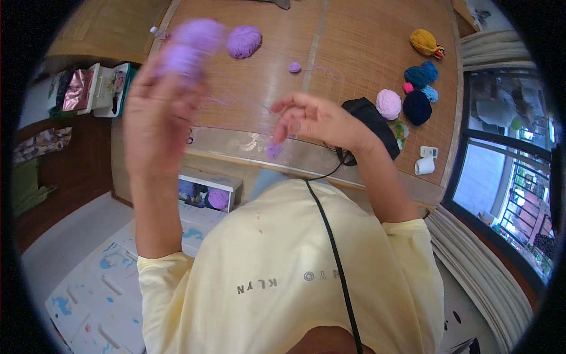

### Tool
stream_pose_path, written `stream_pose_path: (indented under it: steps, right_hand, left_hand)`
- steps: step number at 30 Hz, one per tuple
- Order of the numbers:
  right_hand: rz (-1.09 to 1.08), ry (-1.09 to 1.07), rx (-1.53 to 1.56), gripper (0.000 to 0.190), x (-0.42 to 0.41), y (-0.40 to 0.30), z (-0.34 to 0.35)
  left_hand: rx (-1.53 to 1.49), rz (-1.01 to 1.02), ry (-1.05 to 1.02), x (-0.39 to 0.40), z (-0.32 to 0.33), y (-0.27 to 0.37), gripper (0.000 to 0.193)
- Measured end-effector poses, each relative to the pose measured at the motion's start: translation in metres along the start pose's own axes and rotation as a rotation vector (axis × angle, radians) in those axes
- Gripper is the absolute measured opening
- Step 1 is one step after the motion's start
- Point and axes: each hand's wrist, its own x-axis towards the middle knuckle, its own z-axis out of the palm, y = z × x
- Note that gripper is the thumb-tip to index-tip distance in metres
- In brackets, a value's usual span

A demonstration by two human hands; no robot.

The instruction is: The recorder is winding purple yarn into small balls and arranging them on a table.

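Note:
My left hand (163,115), blurred by motion, is raised at the left and holds a light purple ball of yarn (188,51). To its right, my right hand (309,119) hovers near the mat's front edge with curled fingers; whether a strand runs between them is unclear. A purple yarn ball (244,41) rests on the woven mat (362,40) beyond my hands. Nearer the middle is a tiny purple ball (294,67) with a loose strand trailing from it. Loops of purple yarn (219,96) spread between my hands, and a small purple bundle (273,149) sits below my right fingers.
A black bag (371,126) lies beside my right forearm. Past it are a pale pink ball (388,104), a navy ball (417,108), teal yarn (418,76) and a mustard ball (423,42). A white roll (424,165) stands at right. A drawer (225,183) holding yarn is below the edge.

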Motion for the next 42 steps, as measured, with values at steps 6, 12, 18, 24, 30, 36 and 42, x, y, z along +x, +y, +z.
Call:
stream_pose_path:
  steps: [6, 12, 18, 24, 30, 36, 42]
  right_hand:
    - [-0.097, 0.14, -0.091, 0.022, 0.004, -0.021, 0.015]
    - [-0.134, 0.22, -0.769, 0.016, -0.015, -0.029, 0.041]
    - [-0.156, 0.309, -0.521, 0.023, -0.008, -0.026, 0.018]
    - [-0.174, 0.236, -0.571, 0.015, -0.018, -0.047, 0.039]
    - [-0.117, 0.238, -0.589, 0.014, -0.012, -0.024, 0.032]
    - [-0.114, 0.325, -0.574, 0.016, -0.005, -0.037, 0.01]
    - [-0.073, 0.157, -0.587, 0.019, -0.015, -0.052, 0.034]
  left_hand:
    - [-0.037, -0.303, -0.165, -0.009, 0.035, -0.049, 0.032]
    - [0.38, -0.225, -0.159, -0.006, 0.007, -0.085, 0.029]
    - [0.224, -0.237, -0.391, -0.014, 0.013, -0.074, 0.03]
    - [0.341, -0.243, -0.319, -0.01, 0.009, -0.065, 0.023]
    - [0.245, -0.169, -0.309, 0.004, 0.012, -0.07, 0.015]
    - [0.157, -0.156, -0.457, -0.01, 0.006, -0.066, 0.014]
    - [0.387, -0.144, -0.342, 0.001, 0.004, -0.075, 0.014]
